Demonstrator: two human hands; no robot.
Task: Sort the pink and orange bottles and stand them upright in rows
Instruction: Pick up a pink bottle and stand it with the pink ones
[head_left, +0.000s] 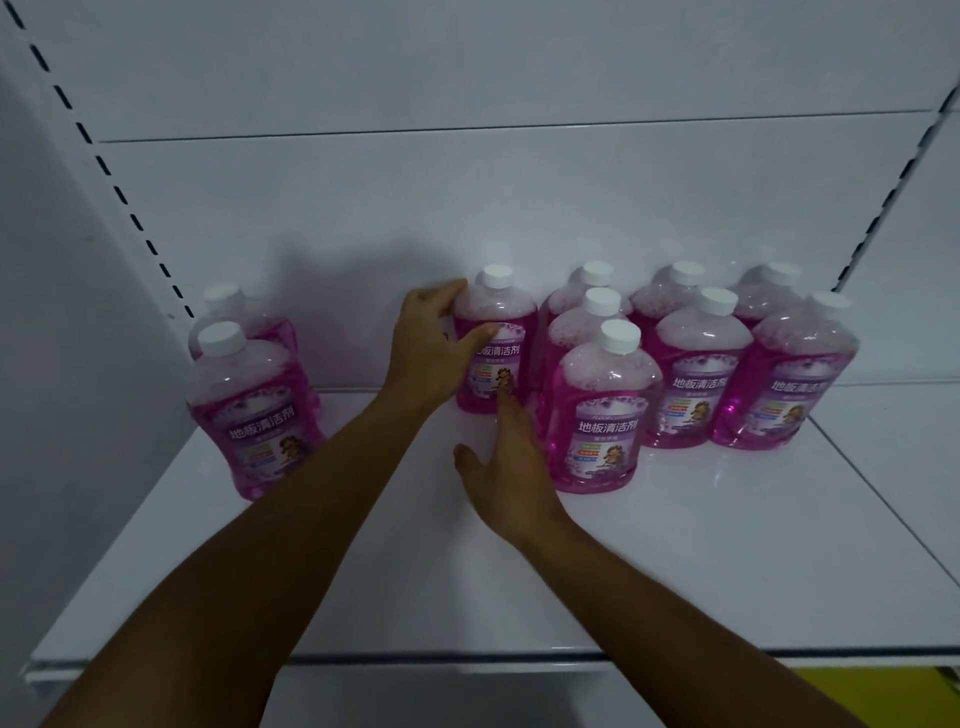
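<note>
White shelf (675, 545), slotted uprights, dim light, left hand (434, 348) gripping pink bottle (501, 358), right hand (506, 467) flat, fingers extended

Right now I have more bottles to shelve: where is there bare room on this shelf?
The shelf's front strip is bare along its edge. A gap lies between the left pair of bottles and the bottle the left hand grips, partly crossed by that arm. The right hand reaches in below it. Right of it, the pink bottles stand crowded in rows.
</note>
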